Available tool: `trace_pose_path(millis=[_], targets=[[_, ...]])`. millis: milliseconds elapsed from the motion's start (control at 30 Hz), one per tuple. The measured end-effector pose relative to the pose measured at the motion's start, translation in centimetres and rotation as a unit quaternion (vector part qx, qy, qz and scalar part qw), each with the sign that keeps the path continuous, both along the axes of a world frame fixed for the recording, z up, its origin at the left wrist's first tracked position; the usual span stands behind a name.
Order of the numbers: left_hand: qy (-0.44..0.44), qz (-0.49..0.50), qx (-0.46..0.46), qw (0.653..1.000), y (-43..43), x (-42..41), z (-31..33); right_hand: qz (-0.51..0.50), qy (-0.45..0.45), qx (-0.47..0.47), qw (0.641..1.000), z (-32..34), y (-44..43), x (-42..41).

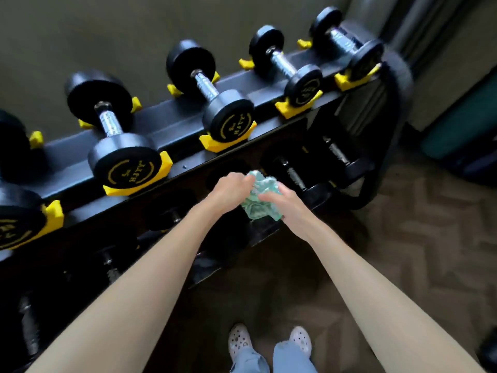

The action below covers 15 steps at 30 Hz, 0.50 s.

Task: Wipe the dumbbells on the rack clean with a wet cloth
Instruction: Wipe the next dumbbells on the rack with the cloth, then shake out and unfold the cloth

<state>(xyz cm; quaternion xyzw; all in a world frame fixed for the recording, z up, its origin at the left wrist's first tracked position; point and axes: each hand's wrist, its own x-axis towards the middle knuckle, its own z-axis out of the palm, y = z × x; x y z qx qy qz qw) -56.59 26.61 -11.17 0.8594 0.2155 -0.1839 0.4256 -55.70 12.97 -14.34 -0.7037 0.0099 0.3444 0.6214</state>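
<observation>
The left hand (pixel 231 189) and right hand (pixel 285 208) are bare, as are both forearms (pixel 150 278). The person wears pale blue jeans (pixel 290 356) with frayed hems and white clogs (pixel 238 339) with holes across the toes.

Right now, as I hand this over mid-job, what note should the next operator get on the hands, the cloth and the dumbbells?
Hands: the left hand grips the bunched green cloth; the right hand grips it from the other side.
Cloth: held in front of the rack, below the top row, apparently clear of every dumbbell.
Things: the top-row dumbbells sit in yellow cradles; the lower-tier dumbbells lie in shadow.
Done: cannot tell which are wiped.
Left: wipe each one, probably nearest first.
</observation>
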Motion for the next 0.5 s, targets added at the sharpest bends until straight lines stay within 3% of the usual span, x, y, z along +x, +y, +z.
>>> trace_pose_path(millis=[100, 200, 367, 500], targets=[[-0.023, -0.039, -0.053, 0.998, -5.6, 2.5, 6.2, -0.085, -0.033, 0.031, 0.995, 6.1, -6.5, 0.4], [-0.076, -0.19, -0.024, 0.979, -11.2, 3.2, 10.6, -0.149, -0.11, -0.033, 0.982, 10.9, -12.6, -0.4], [-0.234, -0.322, 0.011, 0.917, -23.3, 2.8, 16.9, -0.297, -0.231, -0.129, 0.918, 17.9, -24.1, -3.9], [-0.286, -0.411, 0.023, 0.865, -33.3, 0.6, 20.4, -0.402, -0.241, -0.169, 0.867, 21.6, -33.1, -8.7]])
